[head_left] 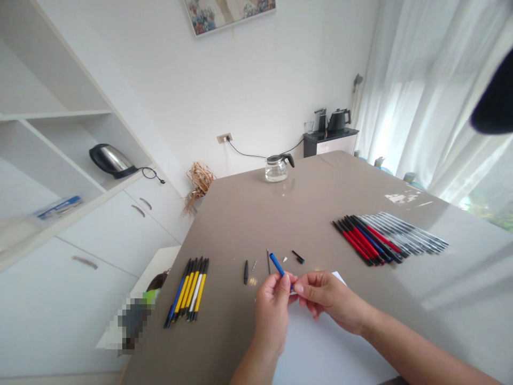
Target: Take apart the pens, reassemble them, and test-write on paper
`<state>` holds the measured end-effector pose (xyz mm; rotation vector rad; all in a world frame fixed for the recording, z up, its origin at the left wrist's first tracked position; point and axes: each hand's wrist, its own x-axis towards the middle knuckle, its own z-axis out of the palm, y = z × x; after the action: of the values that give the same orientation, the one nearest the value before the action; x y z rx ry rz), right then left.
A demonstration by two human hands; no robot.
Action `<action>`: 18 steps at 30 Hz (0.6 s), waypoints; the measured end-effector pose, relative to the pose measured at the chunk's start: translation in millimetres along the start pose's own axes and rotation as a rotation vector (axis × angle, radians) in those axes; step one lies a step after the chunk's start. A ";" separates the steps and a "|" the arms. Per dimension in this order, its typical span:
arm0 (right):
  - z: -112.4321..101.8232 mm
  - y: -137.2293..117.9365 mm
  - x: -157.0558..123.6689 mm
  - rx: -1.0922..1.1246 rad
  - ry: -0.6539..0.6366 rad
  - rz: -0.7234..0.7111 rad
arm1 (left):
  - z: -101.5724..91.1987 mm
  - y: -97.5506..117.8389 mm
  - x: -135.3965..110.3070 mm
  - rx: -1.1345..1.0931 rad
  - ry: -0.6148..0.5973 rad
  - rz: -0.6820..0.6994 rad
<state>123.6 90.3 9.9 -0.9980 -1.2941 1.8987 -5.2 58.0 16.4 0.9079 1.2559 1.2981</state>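
Observation:
My left hand (272, 310) is closed around a blue pen barrel (276, 263), its upper end pointing away from me. My right hand (331, 299) pinches at the barrel's lower end, where the fingers hide most of it. Just beyond my hands lie loose pen parts: a black tapered tip (246, 272), a small spring (254, 265), a thin dark refill (268, 260), a little white piece (285, 259) and a black clip piece (297, 257). Under my hands is a white sheet of paper (320, 347).
On the left of the table (240, 214) lies a row of yellow, white and blue pens (187, 291). To the right is a larger row of red, black, blue and clear pens (385, 238). A glass pot (276, 170) stands at the far edge.

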 end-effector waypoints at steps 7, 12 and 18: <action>-18.4 -14.4 -0.9 -0.245 0.310 -0.242 | -0.1 -5.5 -2.8 0.379 -0.170 0.032; -19.1 -7.8 2.1 -0.016 0.292 -0.167 | -0.7 -2.8 -1.6 0.309 -0.012 0.104; -11.4 1.8 2.4 0.475 0.103 0.079 | -1.6 3.5 -2.0 0.173 0.058 0.176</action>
<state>131.9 97.0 4.9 -0.8874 -0.7016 2.0504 -7.2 56.1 19.9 1.1322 1.3742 1.3764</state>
